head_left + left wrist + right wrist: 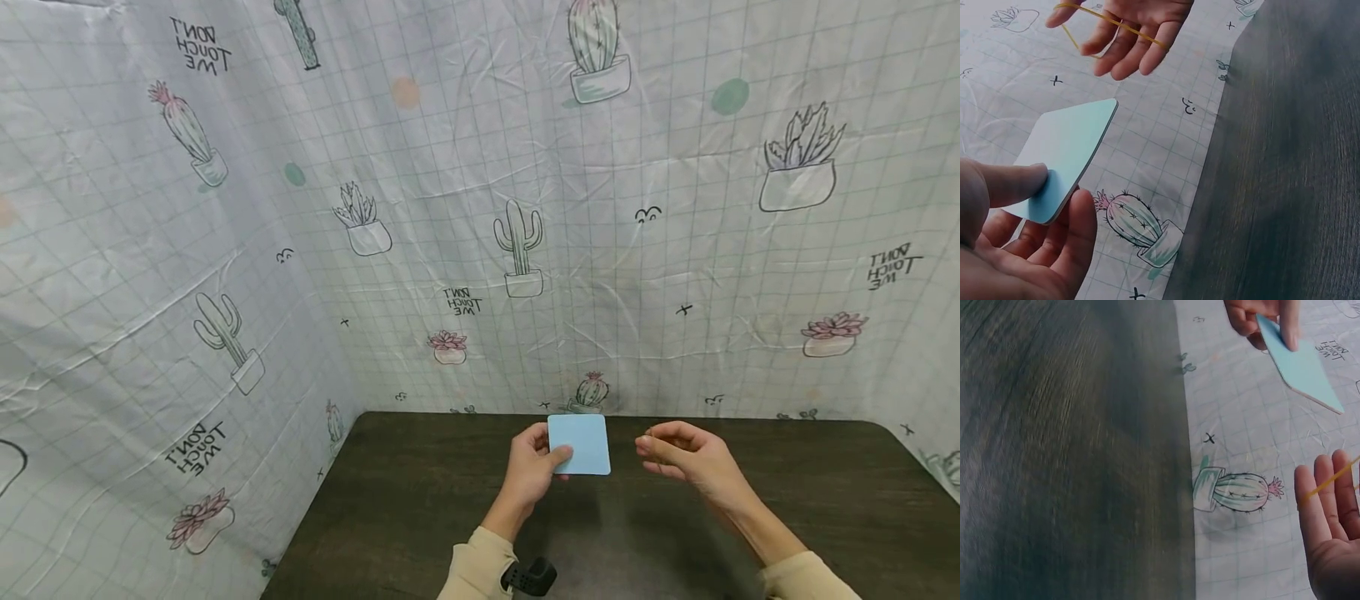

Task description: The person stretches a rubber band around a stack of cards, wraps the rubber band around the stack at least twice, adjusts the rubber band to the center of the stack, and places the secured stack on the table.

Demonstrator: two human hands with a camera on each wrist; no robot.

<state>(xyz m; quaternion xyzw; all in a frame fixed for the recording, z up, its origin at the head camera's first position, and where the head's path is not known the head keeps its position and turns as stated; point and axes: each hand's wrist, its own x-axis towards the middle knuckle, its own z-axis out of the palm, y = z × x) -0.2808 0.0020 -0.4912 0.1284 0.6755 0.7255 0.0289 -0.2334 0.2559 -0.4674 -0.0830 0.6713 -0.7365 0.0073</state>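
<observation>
The blue card is up in the air over the far part of the table, held in my left hand. That hand is clamped on one lower corner, thumb flat on the face and fingers behind. I take it I hold it there so that most of the face is uncovered and the other edges are free to reach. I count one card; its edge looks thin.

Apart from it, near but not touching, is my right hand. Its fingers are loosely extended, thumb off them, and they grip nothing; instead a yellow rubber band runs across them. The band looks taut, and I judge that it is my thumb and fingers, set apart inside it, that give it that stretch. I count one band, though I cannot trace the whole loop in any view.

Further out, two cream sleeves end at my wrists, and one black strap shows by the left one. Below is one dark table. Behind it and at both sides hangs white cloth, probably put up as a plain screen round the work; I cannot tell whether it is one piece. On it I count four mirrored "Don't touch me" prints in the head view.
</observation>
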